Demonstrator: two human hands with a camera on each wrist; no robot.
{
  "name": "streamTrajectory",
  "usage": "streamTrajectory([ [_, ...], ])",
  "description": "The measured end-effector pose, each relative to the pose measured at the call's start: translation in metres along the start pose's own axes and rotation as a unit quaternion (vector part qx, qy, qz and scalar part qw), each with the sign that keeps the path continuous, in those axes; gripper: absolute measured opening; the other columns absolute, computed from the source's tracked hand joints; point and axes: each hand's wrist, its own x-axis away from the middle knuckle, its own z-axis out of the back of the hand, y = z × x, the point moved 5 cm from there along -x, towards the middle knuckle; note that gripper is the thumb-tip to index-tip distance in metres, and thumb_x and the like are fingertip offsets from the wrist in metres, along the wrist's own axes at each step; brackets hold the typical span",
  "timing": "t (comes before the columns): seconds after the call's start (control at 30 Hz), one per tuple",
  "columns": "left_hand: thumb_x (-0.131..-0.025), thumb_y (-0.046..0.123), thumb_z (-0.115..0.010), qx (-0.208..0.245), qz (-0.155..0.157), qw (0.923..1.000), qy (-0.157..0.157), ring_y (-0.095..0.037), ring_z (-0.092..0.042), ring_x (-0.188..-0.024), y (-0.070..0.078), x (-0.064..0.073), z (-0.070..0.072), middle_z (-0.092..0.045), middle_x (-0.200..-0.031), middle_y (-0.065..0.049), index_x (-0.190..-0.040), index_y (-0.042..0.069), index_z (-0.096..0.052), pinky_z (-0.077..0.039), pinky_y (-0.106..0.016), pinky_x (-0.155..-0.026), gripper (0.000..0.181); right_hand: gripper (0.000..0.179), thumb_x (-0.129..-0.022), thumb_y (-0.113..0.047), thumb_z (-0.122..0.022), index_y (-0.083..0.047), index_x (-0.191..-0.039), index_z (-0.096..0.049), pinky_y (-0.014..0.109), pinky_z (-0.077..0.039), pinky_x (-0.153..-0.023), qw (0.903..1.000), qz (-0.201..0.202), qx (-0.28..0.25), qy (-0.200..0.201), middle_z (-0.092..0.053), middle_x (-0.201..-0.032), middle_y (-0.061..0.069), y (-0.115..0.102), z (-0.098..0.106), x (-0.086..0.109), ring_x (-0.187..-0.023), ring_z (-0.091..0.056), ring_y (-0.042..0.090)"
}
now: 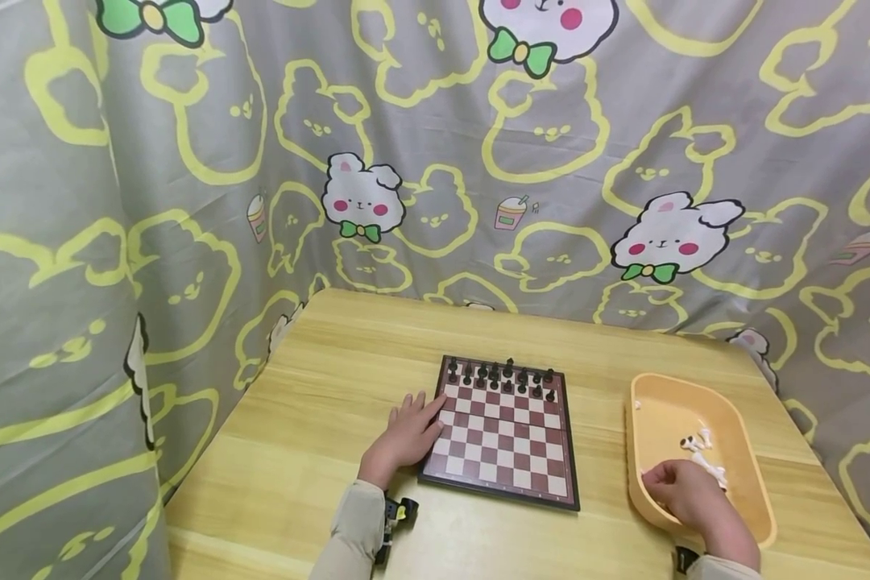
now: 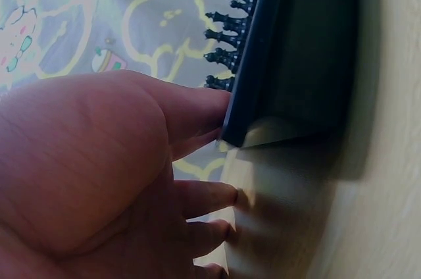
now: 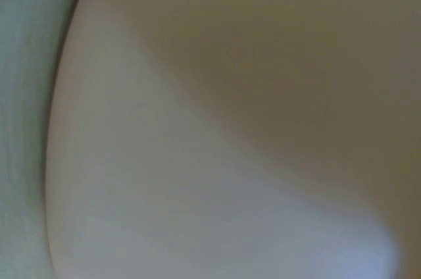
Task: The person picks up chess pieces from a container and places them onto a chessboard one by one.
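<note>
A chessboard (image 1: 498, 451) lies on the table, with black chess pieces (image 1: 507, 386) standing in two rows at its far end. My left hand (image 1: 406, 435) rests at the board's left edge, fingers spread and fairly straight. In the left wrist view, the thumb of that left hand (image 2: 99, 160) touches the board's rim (image 2: 247, 75), and other fingertips reach the table. Inside the orange tray (image 1: 757, 491), my right hand (image 1: 692, 495) has curled fingers pinching a white chess piece, mostly hidden, with only a speck showing. Several white chess pieces (image 1: 709, 466) lie beside it.
The tray stands right of the board on the wooden table (image 1: 290, 451). Another small white piece (image 1: 638, 404) is at the tray's far left. A patterned curtain (image 1: 435, 161) hangs behind and at the sides. Only the tray's blurred wall (image 3: 164, 160) fills most of the right wrist view.
</note>
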Motion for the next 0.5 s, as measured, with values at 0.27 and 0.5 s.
streamTrajectory([
  [0.27, -0.110, 0.025, -0.044, -0.002, -0.004, 1.0000, 0.000, -0.054, -0.011, -0.153, 0.002, -0.002, -0.001, -0.025, -0.164, -0.033, -0.160, 0.011, -0.041, -0.006, -0.070, -0.122, 0.052, 0.024, -0.101, -0.009, -0.062, 0.010, -0.112, -0.068, 0.024, -0.049, -0.057, 0.9973, -0.022, -0.066, 0.020, -0.069, -0.081, 0.002, 0.002, 0.004, 0.002, -0.067, -0.061, 0.013],
  [0.5, -0.110, 0.025, -0.044, -0.001, 0.000, 1.0000, -0.001, -0.054, -0.011, -0.153, 0.000, -0.001, -0.001, -0.024, -0.163, -0.033, -0.160, 0.010, -0.041, -0.006, -0.069, -0.122, 0.052, 0.032, -0.107, -0.018, -0.055, 0.009, -0.120, -0.068, 0.025, -0.052, -0.058, 0.9957, -0.022, -0.057, 0.070, -0.070, -0.086, 0.005, 0.003, 0.011, 0.004, -0.065, -0.064, 0.015],
])
